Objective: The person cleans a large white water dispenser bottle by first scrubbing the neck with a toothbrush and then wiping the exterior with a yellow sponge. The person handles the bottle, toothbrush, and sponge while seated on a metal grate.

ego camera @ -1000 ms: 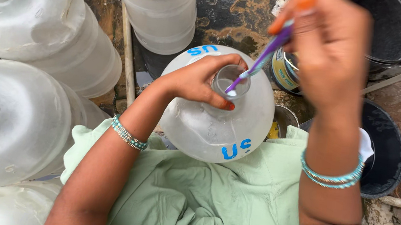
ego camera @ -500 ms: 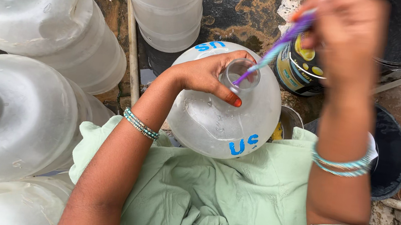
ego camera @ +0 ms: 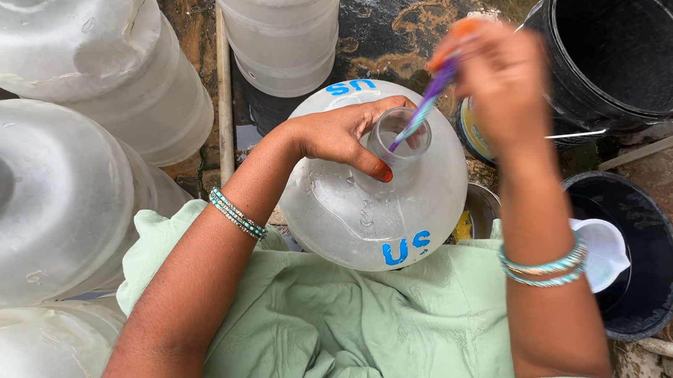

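A large clear water jug (ego camera: 368,209) with blue letters stands upright against my green-clad lap. My left hand (ego camera: 343,135) wraps around its open neck (ego camera: 400,135) and steadies it. My right hand (ego camera: 497,81) is raised above and to the right of the neck, closed on the top of a purple-handled brush (ego camera: 417,114). The brush slants down, and its lower end goes into the jug's mouth. Both wrists wear turquoise bangles.
Several big clear jugs (ego camera: 65,48) lie or stand to the left and behind. A black bucket (ego camera: 630,58) stands at the top right, a black tub (ego camera: 640,266) with a white scoop (ego camera: 604,253) at the right. A tin can (ego camera: 477,137) and a pipe (ego camera: 224,100) rest on wet ground.
My right hand has come down and slightly left with the brush, pushing it deeper into the jug's neck. The left hand has stayed on the neck.
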